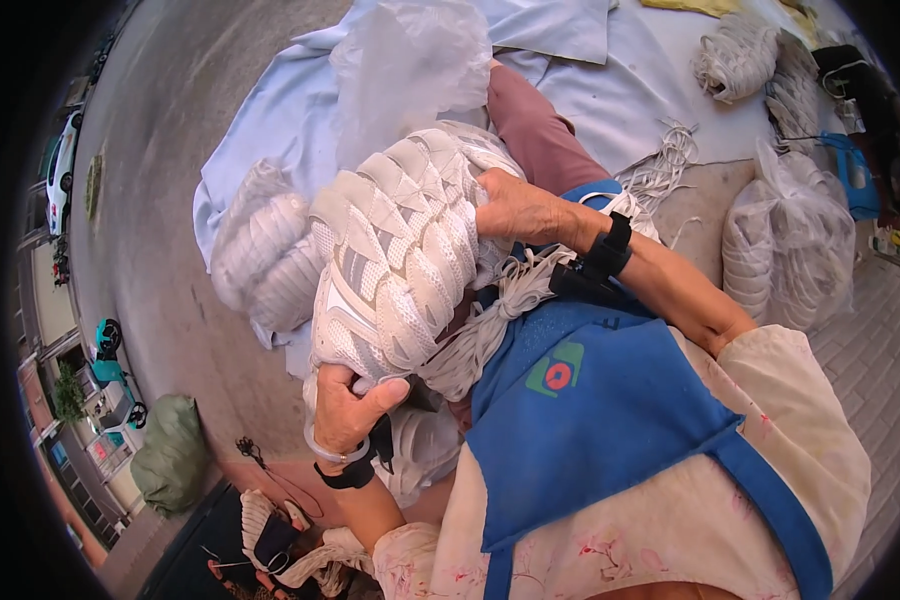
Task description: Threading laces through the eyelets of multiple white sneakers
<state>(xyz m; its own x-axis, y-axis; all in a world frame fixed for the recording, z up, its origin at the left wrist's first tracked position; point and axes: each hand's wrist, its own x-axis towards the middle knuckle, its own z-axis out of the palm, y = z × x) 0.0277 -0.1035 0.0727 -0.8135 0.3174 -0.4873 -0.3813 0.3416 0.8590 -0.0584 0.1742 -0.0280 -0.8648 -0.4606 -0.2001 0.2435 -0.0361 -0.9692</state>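
Observation:
A nested stack of off-white mesh shoe uppers (395, 255) is held between my two hands above my lap. My left hand (350, 405) grips its near end, thumb on top and the other fingers partly hidden beneath. My right hand (525, 208) is closed on the stack's right side near the far end, its fingertips hidden behind the uppers. A tied bundle of pale shoelaces (495, 325) lies against my blue apron (590, 420), just right of the stack. Beside the stack on the left sits another bunch of uppers wrapped in clear plastic (265, 240).
A light blue cloth (560, 95) covers the area ahead, with a clear plastic bag (410, 65) on it. Bagged uppers (785, 240) and loose laces (665, 165) lie to the right. More uppers (260, 525) are at lower left, near a green sack (170, 455).

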